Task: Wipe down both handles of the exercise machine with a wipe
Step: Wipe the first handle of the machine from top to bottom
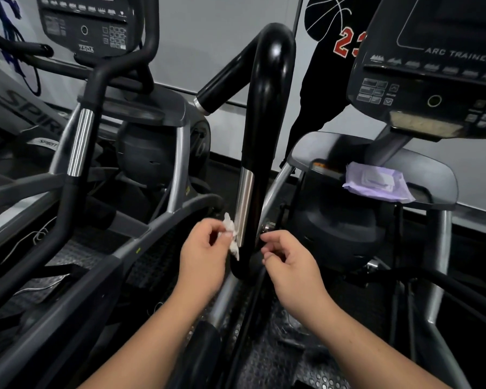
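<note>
Pinching a crumpled white wipe [231,234] against the silver strip low on the black handle [267,130], the left hand [205,254] is curling its fingers around it. Just right of the handle, the right hand [289,262] is hovering, fingers loosely curled, holding nothing. Consoles are showing "ARC TRAINER" [458,56] and "750A" [86,48]; a frame reads "SPIRIT" [47,141].

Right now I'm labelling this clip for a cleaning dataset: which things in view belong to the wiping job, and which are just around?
Part of the job:
- white wipe, pinched in the left hand
- black handle with its silver sleeve
- right hand, holding nothing
- purple wipes pack

Just around:
- neighbouring machine's handle
- Arc Trainer console
- 750A console
</note>
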Available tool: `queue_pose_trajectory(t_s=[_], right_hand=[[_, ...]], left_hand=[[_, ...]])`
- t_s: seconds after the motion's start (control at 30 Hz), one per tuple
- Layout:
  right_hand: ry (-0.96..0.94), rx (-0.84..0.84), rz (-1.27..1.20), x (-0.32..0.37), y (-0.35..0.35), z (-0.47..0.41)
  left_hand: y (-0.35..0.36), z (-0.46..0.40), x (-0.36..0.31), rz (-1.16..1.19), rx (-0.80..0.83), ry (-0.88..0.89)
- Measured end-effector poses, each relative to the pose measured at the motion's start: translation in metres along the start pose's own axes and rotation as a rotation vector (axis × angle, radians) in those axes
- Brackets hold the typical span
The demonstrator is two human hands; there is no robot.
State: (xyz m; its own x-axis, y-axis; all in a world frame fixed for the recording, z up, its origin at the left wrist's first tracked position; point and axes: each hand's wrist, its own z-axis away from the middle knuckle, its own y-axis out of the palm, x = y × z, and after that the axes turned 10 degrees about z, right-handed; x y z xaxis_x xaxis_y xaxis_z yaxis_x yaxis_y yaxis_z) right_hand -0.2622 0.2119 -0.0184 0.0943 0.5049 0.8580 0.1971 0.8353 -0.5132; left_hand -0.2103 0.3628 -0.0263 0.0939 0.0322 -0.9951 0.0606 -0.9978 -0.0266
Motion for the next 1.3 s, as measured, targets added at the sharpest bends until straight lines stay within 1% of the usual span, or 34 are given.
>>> queue_pose_trajectory(t_s=[0.1,0.23,0.4,0.53,0.7,0.83,0.93,1.03,1.1,1.2,1.3], right_hand=[[0.011,-0.003,0.019,-0.004,0.001,0.003],[0.034,0.032,0.015,-0.006,0.002,0.008],[0.022,-0.008,0.024,-0.006,0.007,0.005],[0.023,-0.021,0.019,-0.001,0.007,0.006],[-0.022,-0.026,0.084,0.006,0.008,0.009],[-0.069,-0.005,0.15,0.01,0.011,0.016],[-0.083,-0.027,0.17,0.01,0.011,0.017],[-0.063,-0.046,0.155,0.009,0.013,0.02],[-0.029,-0.015,0.122,0.01,0.016,0.024],[0.002,0.038,0.085,0.014,0.021,0.027],[-0.006,0.039,-0.015,0.022,0.02,0.024]], left_hand=[[0.003,-0.005,-0.006,0.06,0.001,0.033],[0.002,-0.004,0.006,0.059,0.025,-0.099],[0.006,-0.01,-0.005,0.067,-0.043,-0.024],[0.004,-0.004,0.007,-0.011,-0.024,-0.122],[0.006,-0.002,-0.006,0.045,-0.042,-0.042],[0.007,0.01,0.004,0.028,-0.047,-0.107],[0.009,0.007,-0.006,0.041,-0.067,-0.054],[0.012,0.009,-0.017,0.008,-0.063,0.023],[0.014,0.017,-0.012,-0.03,-0.064,-0.01],[0.016,0.029,-0.009,-0.001,-0.088,-0.099],[0.02,0.027,-0.02,0.035,-0.081,-0.087]])
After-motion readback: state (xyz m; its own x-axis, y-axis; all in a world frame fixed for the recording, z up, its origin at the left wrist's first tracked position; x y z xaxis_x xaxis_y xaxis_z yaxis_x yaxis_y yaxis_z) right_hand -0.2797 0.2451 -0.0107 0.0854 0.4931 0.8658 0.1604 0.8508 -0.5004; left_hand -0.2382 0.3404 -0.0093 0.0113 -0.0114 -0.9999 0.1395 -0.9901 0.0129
